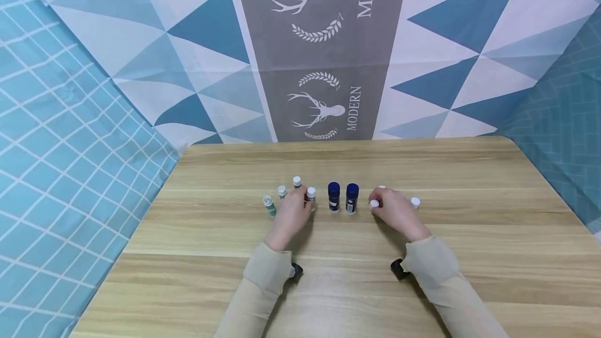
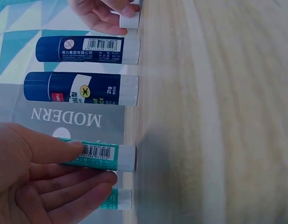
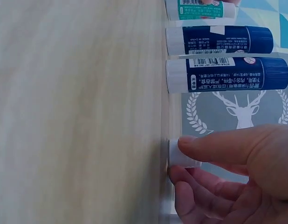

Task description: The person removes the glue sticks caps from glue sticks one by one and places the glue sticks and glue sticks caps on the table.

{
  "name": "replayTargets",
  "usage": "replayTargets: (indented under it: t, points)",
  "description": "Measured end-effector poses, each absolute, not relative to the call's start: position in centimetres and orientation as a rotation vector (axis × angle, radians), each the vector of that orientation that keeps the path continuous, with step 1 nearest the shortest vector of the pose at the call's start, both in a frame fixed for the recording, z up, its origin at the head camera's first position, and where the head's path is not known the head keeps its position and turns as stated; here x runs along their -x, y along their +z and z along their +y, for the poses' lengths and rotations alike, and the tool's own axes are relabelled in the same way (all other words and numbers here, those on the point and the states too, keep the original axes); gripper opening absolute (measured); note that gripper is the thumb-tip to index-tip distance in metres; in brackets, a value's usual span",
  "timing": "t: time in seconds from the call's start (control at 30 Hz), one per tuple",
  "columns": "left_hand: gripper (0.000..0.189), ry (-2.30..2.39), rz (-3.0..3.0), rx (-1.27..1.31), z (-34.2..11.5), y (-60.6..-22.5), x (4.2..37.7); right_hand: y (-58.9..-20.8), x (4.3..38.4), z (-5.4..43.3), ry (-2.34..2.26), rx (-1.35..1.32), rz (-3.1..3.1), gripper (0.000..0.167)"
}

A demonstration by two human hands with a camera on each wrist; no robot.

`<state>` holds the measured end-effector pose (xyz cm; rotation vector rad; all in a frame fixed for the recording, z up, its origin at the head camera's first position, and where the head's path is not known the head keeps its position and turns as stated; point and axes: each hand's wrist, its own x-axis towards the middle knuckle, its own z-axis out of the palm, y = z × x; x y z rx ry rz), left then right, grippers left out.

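Clearly, one slim green glue stick with a white base [image 2: 99, 157] is upright on the table, pinched between the thumb and fingers of the left hand [image 1: 292, 210]. The right hand [image 1: 396, 210] has its thumb and fingers closed on a short white plastic cylinder [image 3: 185, 159], low against the tabletop. Counting all of them: four green sticks, the other three [image 1: 271, 209] grouped beside and beyond the left hand; three white cylinders, the other two [image 1: 415, 203] near the right hand; and two thicker dark-blue glue sticks with white bases [image 1: 334, 198], standing side by side between the hands. One blue label reads "deli" on a red patch, with "21g" and a partly hidden "GLUE STICK" — the remaining print is mostly Chinese, plus barcodes and "MADE IN CHINA". The held green stick shows a barcode too. All stand on a light wood-grain table [image 1: 493, 254]. Behind hangs a grey cloth panel [image 1: 324, 56] with two white antlered deer and "MODERN" — whole once, cut off once above.
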<state>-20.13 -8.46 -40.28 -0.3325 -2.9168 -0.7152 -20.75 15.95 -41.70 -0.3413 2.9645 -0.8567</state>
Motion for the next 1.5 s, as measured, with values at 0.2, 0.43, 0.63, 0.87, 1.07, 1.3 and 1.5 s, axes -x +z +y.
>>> replayTargets:
  t: [0.2, 0.43, 0.63, 0.87, 1.07, 1.3, 1.5]
  points:
    - [0.009, -0.720, -2.947, 0.308, -8.4, -40.4, 20.1, -41.8, 20.9, 15.9, -0.873, 0.329, 2.953, 0.013]
    - [0.011, -0.665, -2.947, 0.290, -8.6, -40.2, 19.9, -41.8, 21.0, 15.8, -0.873, 0.305, 2.970, 0.014]
    - [0.014, -0.638, -2.966, 0.281, -8.9, -39.9, 19.6, -41.7, 20.9, 15.7, -0.875, 0.316, 2.977, 0.015]
    - [0.013, -0.651, -2.955, 0.289, -9.0, -40.0, 19.7, -41.8, 20.8, 15.8, -0.877, 0.325, 2.966, 0.014]
    - [0.011, -0.659, -2.948, 0.274, -9.1, -40.0, 19.8, -41.8, 20.8, 15.8, -0.895, 0.331, 2.959, 0.018]
    - [0.013, -0.670, -2.926, 0.303, -9.4, -39.5, 19.6, -41.5, 20.4, 15.7, -0.884, 0.279, 2.971, 0.029]
    - [0.020, -0.667, -2.879, 0.298, -9.4, -38.7, 19.4, -40.7, 19.5, 15.5, -0.871, 0.307, 3.038, 0.036]
